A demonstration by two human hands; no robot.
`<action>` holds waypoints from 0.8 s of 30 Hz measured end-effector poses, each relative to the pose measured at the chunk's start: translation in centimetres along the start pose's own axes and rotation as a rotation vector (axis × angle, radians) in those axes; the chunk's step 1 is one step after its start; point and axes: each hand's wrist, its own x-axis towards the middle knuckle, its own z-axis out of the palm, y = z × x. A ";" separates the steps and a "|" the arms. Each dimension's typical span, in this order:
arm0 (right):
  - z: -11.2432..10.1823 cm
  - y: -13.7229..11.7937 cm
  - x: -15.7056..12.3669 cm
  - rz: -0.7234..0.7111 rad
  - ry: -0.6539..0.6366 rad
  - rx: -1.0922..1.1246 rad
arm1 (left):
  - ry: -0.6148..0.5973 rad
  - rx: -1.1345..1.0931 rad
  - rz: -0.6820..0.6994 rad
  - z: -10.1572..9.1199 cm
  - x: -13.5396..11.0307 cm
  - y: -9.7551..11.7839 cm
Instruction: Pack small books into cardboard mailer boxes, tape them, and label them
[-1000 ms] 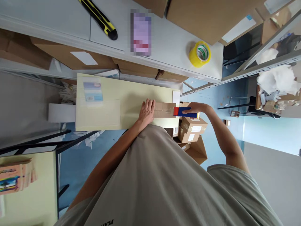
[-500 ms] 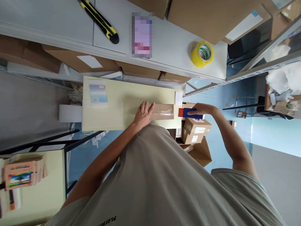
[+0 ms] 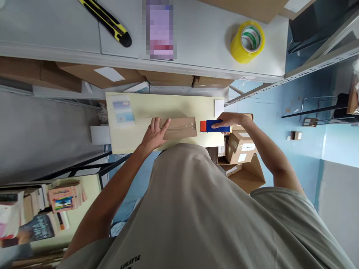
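The box (image 3: 181, 129) has slid leftward along the desk (image 3: 196, 104) and turned slightly. The left hand (image 3: 154, 135) has moved with it, its thumb now spread from the fingers. The dispenser (image 3: 211, 126), touching the box's right end a second ago, now sits just apart, farther in over the desk.

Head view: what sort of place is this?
Probably a packing room or small storeroom: labelled cardboard boxes sit just past the end of the pale table, and a yellow tape roll and cutter lie on the shelf.
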 end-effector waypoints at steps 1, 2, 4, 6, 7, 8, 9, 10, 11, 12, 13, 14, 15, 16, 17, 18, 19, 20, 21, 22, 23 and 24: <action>-0.3 0.5 -0.3 -0.002 -0.006 0.004 | -0.003 0.006 -0.002 0.0 0.1 0.1; -0.7 1.0 -0.5 -0.001 -0.008 0.001 | -0.006 0.016 -0.002 0.0 0.2 0.2; -1.4 1.9 -0.8 0.014 0.013 -0.024 | -0.010 0.036 -0.003 0.0 0.3 0.3; -1.9 2.6 -0.8 0.045 0.049 -0.048 | -0.010 0.044 -0.007 0.0 0.4 0.2; -1.9 2.9 -0.7 0.057 0.059 -0.053 | -0.008 0.042 -0.009 0.0 0.4 0.2; -1.9 3.0 -0.5 0.064 0.062 -0.056 | -0.006 0.036 -0.010 0.0 0.5 0.2; -1.7 2.9 -0.2 0.066 0.064 -0.063 | -0.003 0.029 -0.009 0.1 0.5 0.2; -1.3 2.8 0.2 0.071 0.069 -0.081 | 0.000 0.023 -0.006 0.2 0.5 0.1; -0.9 2.5 0.6 0.079 0.083 -0.112 | 0.005 0.021 -0.002 0.2 0.6 0.1; -0.4 2.2 1.1 0.091 0.106 -0.154 | 0.010 0.023 0.002 0.4 0.6 0.0; 0.2 1.8 1.6 0.108 0.137 -0.203 | 0.015 0.027 0.007 0.5 0.6 -0.1; 0.9 1.2 2.1 0.128 0.170 -0.256 | 0.021 0.032 0.012 0.6 0.6 -0.2; 1.6 0.7 2.7 0.144 0.198 -0.306 | 0.025 0.036 0.017 0.8 0.6 -0.3; 2.3 0.1 3.2 0.157 0.223 -0.350 | 0.030 0.037 0.022 0.9 0.7 -0.4; 3.2 -0.5 3.8 0.166 0.247 -0.386 | 0.034 0.037 0.025 1.1 0.7 -0.5; 4.0 -1.1 4.3 0.169 0.272 -0.413 | 0.039 0.037 0.027 1.2 0.7 -0.5; 5.0 -1.7 4.9 0.176 0.303 -0.432 | 0.044 0.037 0.027 1.3 0.8 -0.6; 5.9 -2.2 5.4 0.190 0.340 -0.445 | 0.049 0.038 0.026 1.4 0.8 -0.6; 6.9 -2.6 5.9 0.208 0.376 -0.451 | 0.053 0.038 0.023 1.5 0.9 -0.6; 7.9 -3.0 6.3 0.236 0.410 -0.456 | 0.059 0.037 0.020 1.6 0.9 -0.7; 8.7 -3.2 6.5 0.259 0.429 -0.455 | 0.067 0.036 0.018 1.6 0.9 -0.7; 9.4 -3.3 6.6 0.269 0.431 -0.451 | 0.077 0.036 0.018 1.7 0.9 -0.8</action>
